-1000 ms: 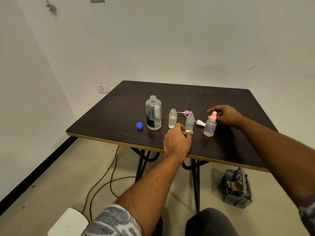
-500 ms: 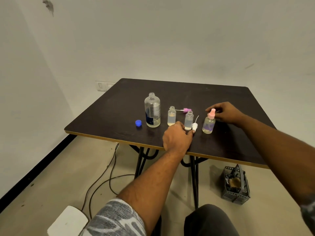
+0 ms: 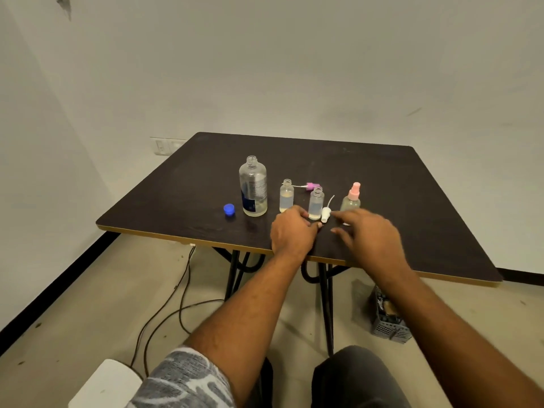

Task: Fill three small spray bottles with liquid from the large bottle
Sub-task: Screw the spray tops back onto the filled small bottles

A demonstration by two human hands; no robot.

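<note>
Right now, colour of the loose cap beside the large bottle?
Blue: the cap sits left of the large bottle, seen best in the head view.

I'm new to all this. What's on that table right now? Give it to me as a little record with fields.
Large bottle: upright, uncapped
Blue cap: on table, left of large bottle
Left small bottle: open
Middle bottle: open
Right bottle: pink sprayer on
Purple sprayer: lying behind the open two
White sprayer: beside middle bottle
Left hand: at middle bottle's base; grip unclear
Right hand: blurred, fingers out toward white sprayer
</note>
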